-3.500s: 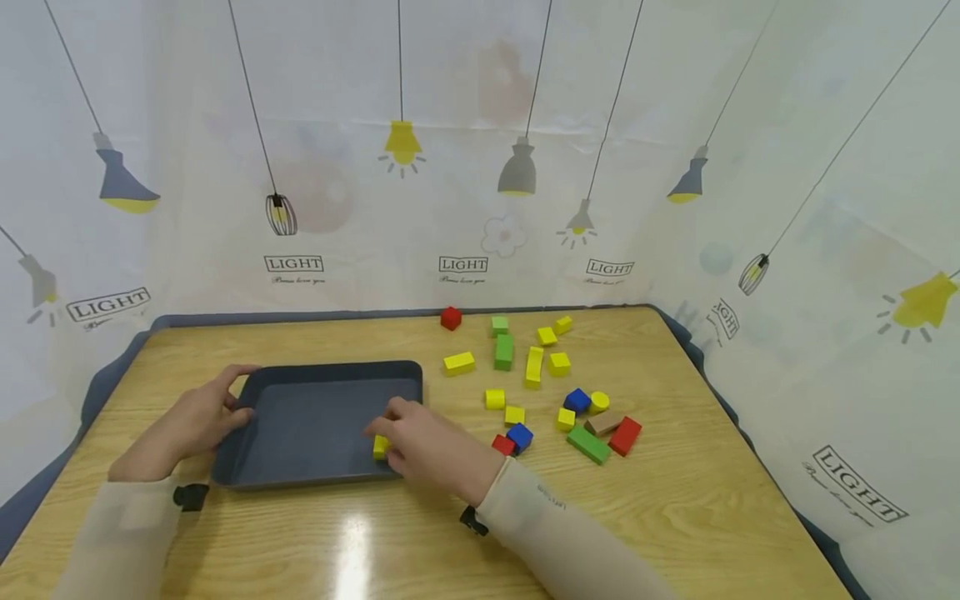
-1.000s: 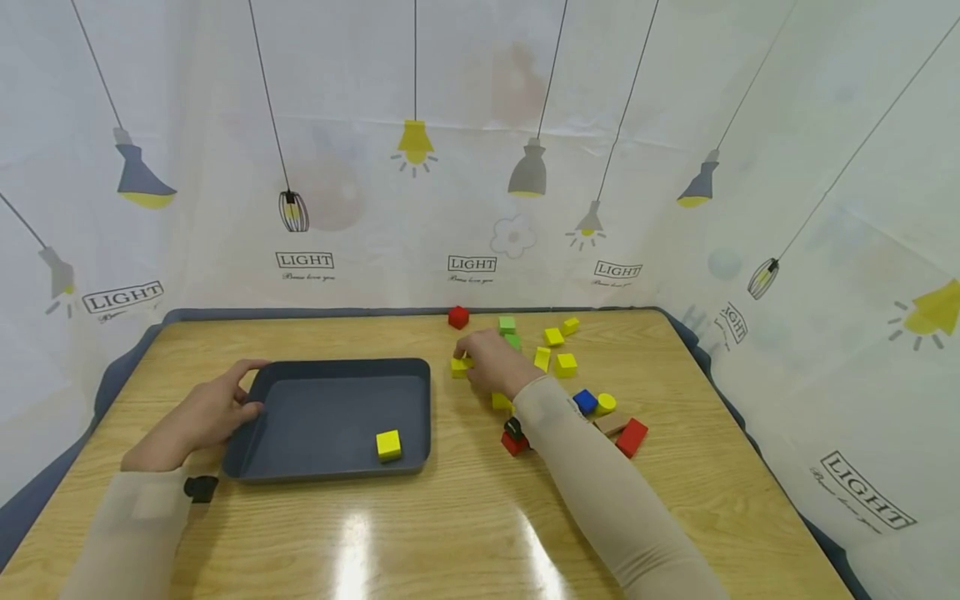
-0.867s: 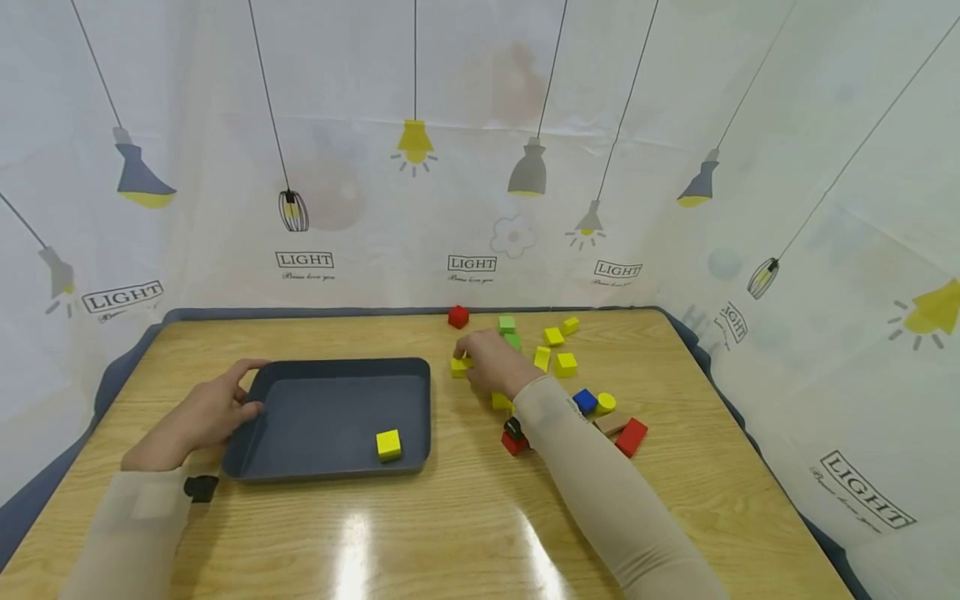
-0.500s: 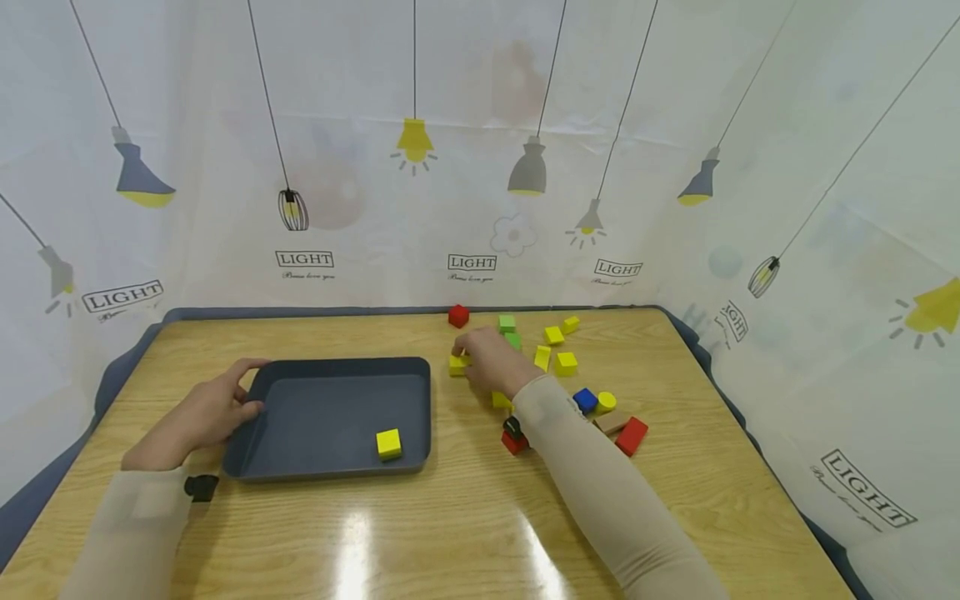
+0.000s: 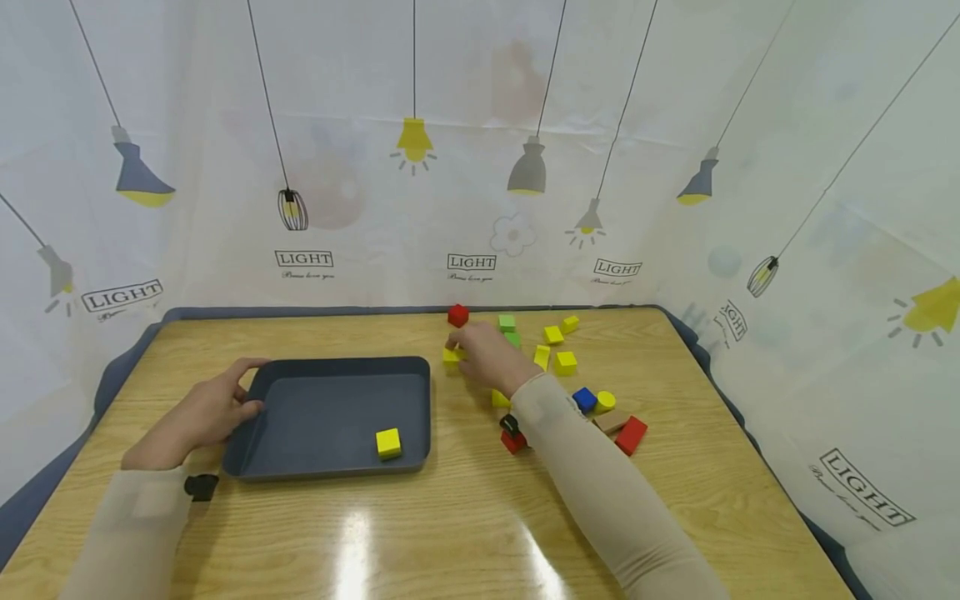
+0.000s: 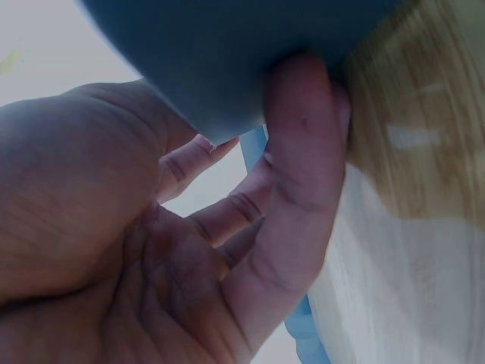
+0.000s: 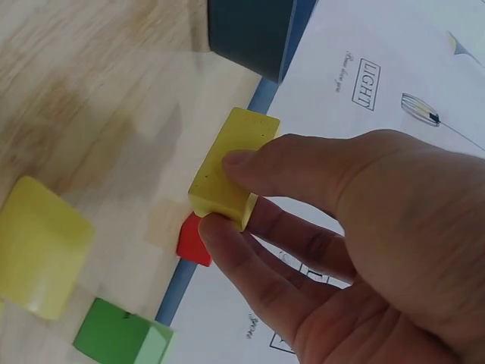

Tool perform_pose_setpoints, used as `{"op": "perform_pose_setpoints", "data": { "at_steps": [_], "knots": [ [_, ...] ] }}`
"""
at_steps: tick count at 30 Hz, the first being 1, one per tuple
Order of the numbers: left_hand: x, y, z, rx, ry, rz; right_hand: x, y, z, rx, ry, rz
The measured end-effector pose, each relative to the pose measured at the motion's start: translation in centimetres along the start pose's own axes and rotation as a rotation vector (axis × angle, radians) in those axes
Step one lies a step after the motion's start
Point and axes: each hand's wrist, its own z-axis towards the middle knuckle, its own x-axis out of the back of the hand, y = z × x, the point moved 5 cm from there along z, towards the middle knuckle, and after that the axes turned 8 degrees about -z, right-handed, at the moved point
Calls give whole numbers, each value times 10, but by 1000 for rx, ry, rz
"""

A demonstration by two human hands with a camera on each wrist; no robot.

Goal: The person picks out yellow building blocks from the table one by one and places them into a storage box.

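Right hand point(image 5: 489, 353): thumb on one face, fingertips on the opposite side, pinching a yellow rectangular block point(image 7: 235, 163) with smooth painted faces; the right wrist view shows this grip plainly. Block located over the far middle part of the pale wood-grain table point(image 5: 300, 533), right of the tray and near its far right corner; whether its underside touches the tabletop, cannot tell. Left hand point(image 5: 197, 418): thumb and fingers bent around the left wall of a dark blue-grey rectangular tray point(image 5: 315, 425), near its far left corner; the left wrist view shows a digit pressed against the outer wall. Tray lies flat on the table and contains one yellow cube point(image 5: 388, 443), near the near right corner. Just beyond the right hand, a red cube-like block point(image 5: 458, 315) sits at the far table edge; to its right, a light green block point(image 5: 507, 322), with a second green block point(image 5: 512, 339) partly hidden by the hand. Farther right, several small yellow blocks point(image 5: 566, 363) stand apart. Beside the right forearm: a blue cube point(image 5: 585, 400), a yellow cylinder point(image 5: 604, 402), a brown wooden block point(image 5: 611, 422) and a red rectangular block point(image 5: 632, 436). Another red block point(image 5: 513, 442) shows partly below the right wrist. Backdrop: white sheet point(image 5: 360, 283) printed with hanging lamps.
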Motion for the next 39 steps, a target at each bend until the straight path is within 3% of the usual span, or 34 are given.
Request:
{"op": "perform_pose_setpoints", "data": {
  "at_steps": [21, 39],
  "knots": [
    [0, -1, 0, 8, -6, 1, 30, -39, -5, 54, 49, 25],
    [0, -2, 1, -4, -3, 4, 27, -83, -8, 163, 34, -16]
  ]
}}
